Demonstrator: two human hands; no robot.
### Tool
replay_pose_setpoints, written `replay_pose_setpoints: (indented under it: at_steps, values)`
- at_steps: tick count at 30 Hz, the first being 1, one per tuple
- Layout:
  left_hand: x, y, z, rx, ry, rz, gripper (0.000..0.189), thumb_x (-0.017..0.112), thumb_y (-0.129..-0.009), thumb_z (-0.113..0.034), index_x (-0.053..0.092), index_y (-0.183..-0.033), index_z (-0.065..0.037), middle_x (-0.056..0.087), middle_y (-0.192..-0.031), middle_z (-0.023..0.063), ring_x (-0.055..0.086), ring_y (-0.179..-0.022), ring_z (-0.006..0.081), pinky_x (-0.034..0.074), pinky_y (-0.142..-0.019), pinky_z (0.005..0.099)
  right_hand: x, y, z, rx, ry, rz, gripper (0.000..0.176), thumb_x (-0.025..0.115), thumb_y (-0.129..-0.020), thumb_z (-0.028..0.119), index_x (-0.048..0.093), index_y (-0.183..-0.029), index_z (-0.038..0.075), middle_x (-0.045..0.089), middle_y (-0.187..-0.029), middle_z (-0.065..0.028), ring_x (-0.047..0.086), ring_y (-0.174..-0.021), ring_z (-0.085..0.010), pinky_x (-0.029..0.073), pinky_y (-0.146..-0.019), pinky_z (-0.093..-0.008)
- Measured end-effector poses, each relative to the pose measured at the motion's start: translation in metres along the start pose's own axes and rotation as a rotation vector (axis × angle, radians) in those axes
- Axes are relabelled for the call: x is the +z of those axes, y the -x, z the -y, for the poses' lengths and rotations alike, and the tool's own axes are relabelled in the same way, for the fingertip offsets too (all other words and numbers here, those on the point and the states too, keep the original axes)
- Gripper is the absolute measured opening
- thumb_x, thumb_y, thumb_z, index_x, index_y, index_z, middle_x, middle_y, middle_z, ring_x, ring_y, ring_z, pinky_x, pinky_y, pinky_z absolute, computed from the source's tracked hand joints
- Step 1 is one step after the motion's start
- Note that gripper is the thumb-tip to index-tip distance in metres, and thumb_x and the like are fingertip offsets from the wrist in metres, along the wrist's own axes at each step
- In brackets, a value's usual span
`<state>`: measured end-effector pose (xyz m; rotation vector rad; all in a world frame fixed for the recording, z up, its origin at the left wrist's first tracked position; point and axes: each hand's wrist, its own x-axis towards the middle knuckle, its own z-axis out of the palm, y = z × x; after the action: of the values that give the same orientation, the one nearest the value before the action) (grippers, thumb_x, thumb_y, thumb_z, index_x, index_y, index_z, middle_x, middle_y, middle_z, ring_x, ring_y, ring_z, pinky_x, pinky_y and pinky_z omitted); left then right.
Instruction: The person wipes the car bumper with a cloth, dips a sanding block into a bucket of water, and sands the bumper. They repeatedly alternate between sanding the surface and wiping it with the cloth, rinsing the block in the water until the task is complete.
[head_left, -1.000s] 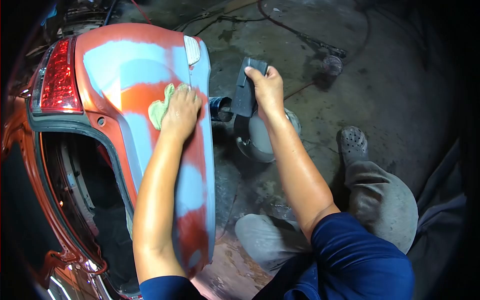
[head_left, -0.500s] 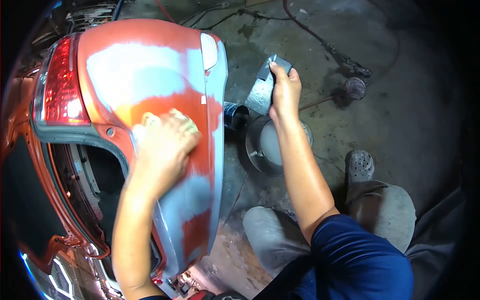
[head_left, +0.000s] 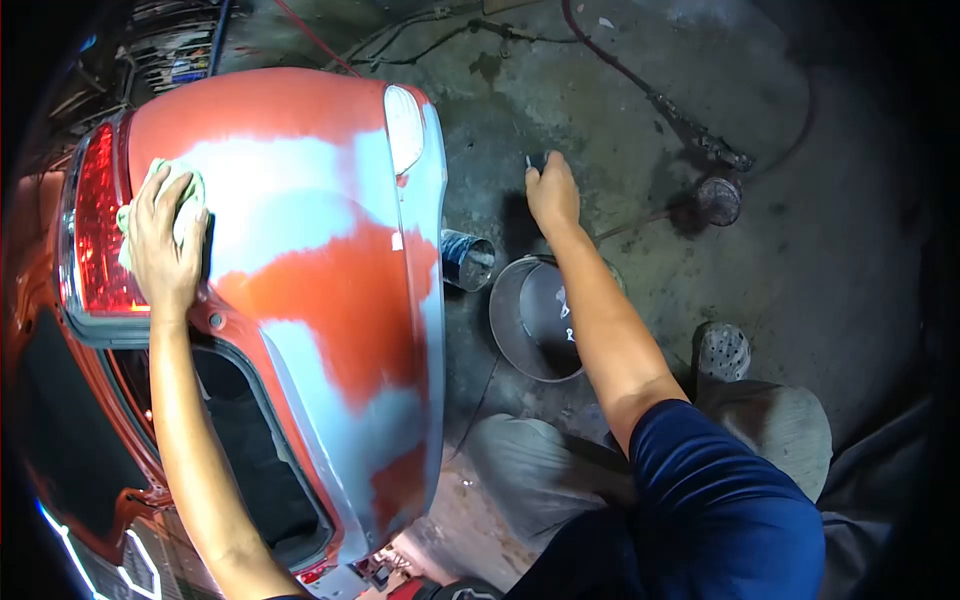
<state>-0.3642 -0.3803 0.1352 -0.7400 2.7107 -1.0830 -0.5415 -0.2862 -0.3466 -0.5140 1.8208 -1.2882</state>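
My left hand presses a pale green cloth against the car's rear body panel, right beside the red tail light. The fingers lie over the cloth, bunching it. Orange-red paint with pale grey patches covers the car panel. Away from the car, above the floor, my right hand is closed around a grey sanding block. Only a dark edge of the block shows past the thumb; the rest is hidden by the hand.
A metal bucket stands on the floor below my right forearm, with a can between it and the car. A hose and a round object lie farther right. My shoe rests near the bucket.
My left hand has slid the cloth from the middle of the panel to the tail light's edge. The right hand has turned the block, so its broad face no longer shows.
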Motion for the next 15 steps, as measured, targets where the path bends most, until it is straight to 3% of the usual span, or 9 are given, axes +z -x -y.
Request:
replay_pose_setpoints:
  at_steps: [1,3,5,6,8,12,15]
  values:
    - [0.001,0.000,0.000,-0.013,0.013,-0.022,0.041,0.068,-0.093,-0.028,0.066,-0.131,-0.012,0.057,-0.145,0.0139,0.049,-0.138,0.0345,0.034,-0.116,0.0455,-0.003,0.008,0.000,-0.010,-0.008,-0.024,0.047,0.073,-0.087,0.025,0.060,-0.120,-0.006,0.068,-0.112,-0.0322,0.066,-0.111,-0.0471,0.051,-0.094,-0.0510]
    - [0.005,-0.002,-0.004,-0.034,0.014,-0.071,0.037,0.067,-0.094,-0.028,0.069,-0.127,-0.011,0.060,-0.140,0.0137,0.052,-0.135,0.0336,0.036,-0.114,0.0450,-0.007,0.038,0.006,-0.021,-0.262,-0.048,0.046,0.074,-0.085,0.025,0.062,-0.116,-0.006,0.070,-0.111,-0.0314,0.067,-0.111,-0.0461,0.052,-0.093,-0.0498]
    - [0.011,-0.004,0.000,-0.051,0.007,-0.096,0.035,0.067,-0.094,-0.028,0.070,-0.124,-0.011,0.062,-0.137,0.0137,0.053,-0.134,0.0332,0.037,-0.113,0.0447,-0.001,0.075,0.032,0.092,-0.592,0.144,0.046,0.077,-0.083,0.026,0.064,-0.112,-0.008,0.073,-0.102,-0.0252,0.072,-0.093,-0.0330,0.054,-0.082,-0.0413]
    - [0.011,-0.008,-0.002,-0.047,0.006,-0.109,0.034,0.068,-0.094,-0.028,0.071,-0.122,-0.010,0.064,-0.134,0.0137,0.054,-0.134,0.0325,0.038,-0.112,0.0445,0.032,0.086,0.028,0.028,-0.691,0.128,0.041,0.077,-0.083,0.025,0.065,-0.107,-0.006,0.073,-0.095,-0.0207,0.070,-0.085,-0.0258,0.054,-0.077,-0.0388]
    - [0.016,-0.010,-0.001,-0.080,-0.015,-0.141,0.034,0.068,-0.093,-0.030,0.072,-0.121,-0.010,0.065,-0.133,0.0130,0.055,-0.132,0.0317,0.039,-0.112,0.0437,0.036,0.123,0.062,0.062,-0.739,0.269,0.035,0.076,-0.086,0.024,0.065,-0.104,-0.004,0.073,-0.089,-0.0187,0.069,-0.081,-0.0242,0.054,-0.075,-0.0391]
    - [0.019,-0.010,-0.006,-0.083,-0.076,-0.161,0.033,0.064,-0.095,-0.029,0.071,-0.123,-0.012,0.065,-0.134,0.0118,0.056,-0.131,0.0303,0.039,-0.112,0.0425,0.033,0.160,0.093,-0.076,-0.511,0.226,0.036,0.069,-0.090,0.022,0.059,-0.108,-0.008,0.069,-0.104,-0.0316,0.068,-0.098,-0.0465,0.053,-0.085,-0.0487]
    - [0.020,-0.008,-0.007,-0.128,-0.055,-0.178,0.033,0.065,-0.095,-0.030,0.072,-0.122,-0.013,0.065,-0.134,0.0109,0.057,-0.131,0.0295,0.040,-0.111,0.0428,0.045,0.167,0.103,-0.191,-0.442,0.162,0.036,0.067,-0.091,0.021,0.056,-0.105,-0.009,0.067,-0.103,-0.0339,0.066,-0.098,-0.0498,0.053,-0.085,-0.0520]
